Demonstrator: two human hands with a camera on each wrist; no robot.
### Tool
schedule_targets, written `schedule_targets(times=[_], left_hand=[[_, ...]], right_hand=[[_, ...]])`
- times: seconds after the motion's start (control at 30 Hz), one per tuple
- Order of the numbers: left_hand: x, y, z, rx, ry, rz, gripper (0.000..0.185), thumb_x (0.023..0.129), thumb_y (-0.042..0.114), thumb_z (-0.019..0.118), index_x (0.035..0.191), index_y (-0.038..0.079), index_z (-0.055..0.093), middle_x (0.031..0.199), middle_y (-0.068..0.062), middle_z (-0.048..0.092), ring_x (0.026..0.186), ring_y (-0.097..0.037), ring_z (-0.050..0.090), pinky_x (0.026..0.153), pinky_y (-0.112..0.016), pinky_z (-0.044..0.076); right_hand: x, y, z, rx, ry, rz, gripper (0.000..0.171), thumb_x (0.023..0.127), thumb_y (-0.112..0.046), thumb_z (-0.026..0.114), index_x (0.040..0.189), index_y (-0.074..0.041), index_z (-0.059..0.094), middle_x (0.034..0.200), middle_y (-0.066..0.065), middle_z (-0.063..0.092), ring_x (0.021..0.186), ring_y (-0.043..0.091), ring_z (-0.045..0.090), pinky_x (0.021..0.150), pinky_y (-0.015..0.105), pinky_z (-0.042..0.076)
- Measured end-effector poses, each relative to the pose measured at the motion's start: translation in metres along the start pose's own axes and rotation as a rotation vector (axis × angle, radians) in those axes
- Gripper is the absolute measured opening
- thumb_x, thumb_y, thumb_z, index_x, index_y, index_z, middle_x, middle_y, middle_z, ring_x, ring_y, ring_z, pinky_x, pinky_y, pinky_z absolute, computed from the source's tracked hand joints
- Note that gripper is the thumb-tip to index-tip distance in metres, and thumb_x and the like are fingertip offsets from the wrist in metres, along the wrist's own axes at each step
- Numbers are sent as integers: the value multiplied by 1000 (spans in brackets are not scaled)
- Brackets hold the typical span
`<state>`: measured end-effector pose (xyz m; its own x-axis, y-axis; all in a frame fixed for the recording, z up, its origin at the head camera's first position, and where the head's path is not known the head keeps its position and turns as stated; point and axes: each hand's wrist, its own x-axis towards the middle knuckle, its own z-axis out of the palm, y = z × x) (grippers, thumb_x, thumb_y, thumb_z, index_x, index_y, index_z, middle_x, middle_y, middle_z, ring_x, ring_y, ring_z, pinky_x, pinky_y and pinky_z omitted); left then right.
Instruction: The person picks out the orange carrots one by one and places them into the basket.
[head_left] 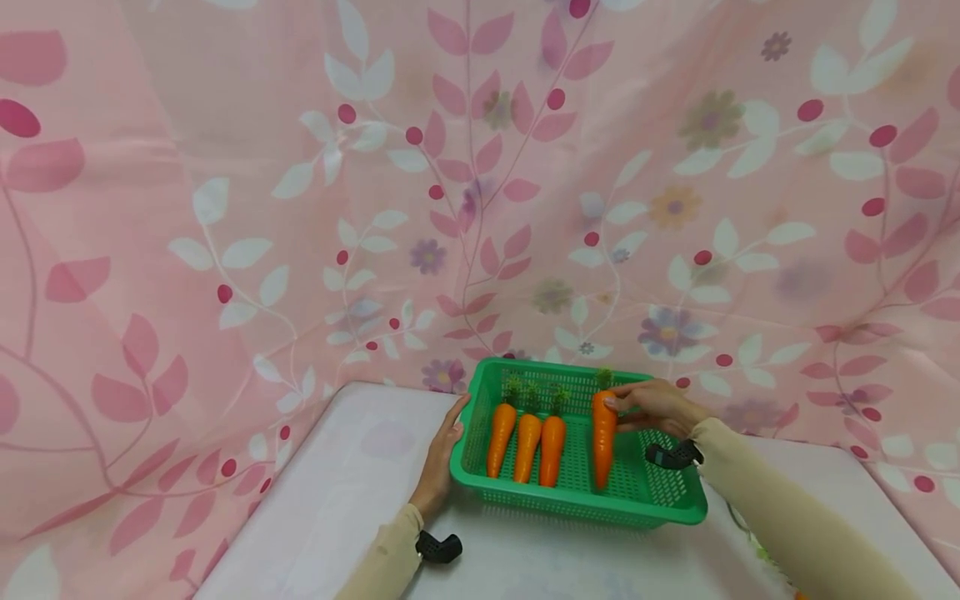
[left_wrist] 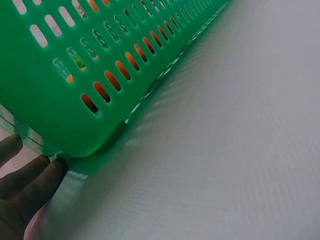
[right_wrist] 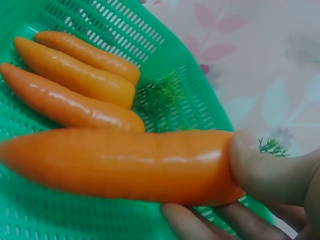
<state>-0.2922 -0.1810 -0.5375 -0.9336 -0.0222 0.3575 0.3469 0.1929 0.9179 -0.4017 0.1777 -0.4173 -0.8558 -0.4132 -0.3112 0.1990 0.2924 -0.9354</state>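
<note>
A green slotted basket (head_left: 678,506) stands on the white table, seen also as a green wall (left_wrist: 45,65) and a mesh floor (right_wrist: 30,210). Three orange carrots (head_left: 527,443) with green tops lie side by side in its left half (right_wrist: 70,80). My right hand (head_left: 654,406) pinches the thick end of a fourth carrot (head_left: 603,437), thumb on top (right_wrist: 257,167), holding it over the basket's middle (right_wrist: 130,162). My left hand (head_left: 441,462) rests flat against the basket's left wall with straight fingers (left_wrist: 27,177).
A pink leaf-patterned curtain (head_left: 300,208) hangs close behind and around the table. Bare white tabletop (head_left: 352,492) lies left of and in front of the basket (left_wrist: 240,150). The table's left edge (head_left: 262,492) runs diagonally.
</note>
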Motion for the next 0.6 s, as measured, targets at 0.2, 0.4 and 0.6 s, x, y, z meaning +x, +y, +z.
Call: schedule_targets(times=[0.2,0.4,0.6], left_hand=[[1,-1,1,5,22,12,48,107,37,31,155,33,32,161,9,27,147,-22,28,115,-61,21],[3,-2,1,25,12,35,47,108,33,29,156,31,31,163,0,25,149,-23,23,116,-63,17],[-1,16,-2,26,-22,31,49,109,21,28,157,18,28,164,-10,22,150,-29,20,116,-64,14]], right_hand=[[13,6,6,-29,23,16,53,91,-15,71,135,9,54,130,26,58,101,37,69,91,52,53],[21,12,12,-57,-9,11,50,92,-14,69,134,10,55,125,25,62,100,37,69,90,52,53],[29,20,19,-79,-10,19,48,92,-12,69,132,11,56,125,27,62,98,37,69,85,50,56]])
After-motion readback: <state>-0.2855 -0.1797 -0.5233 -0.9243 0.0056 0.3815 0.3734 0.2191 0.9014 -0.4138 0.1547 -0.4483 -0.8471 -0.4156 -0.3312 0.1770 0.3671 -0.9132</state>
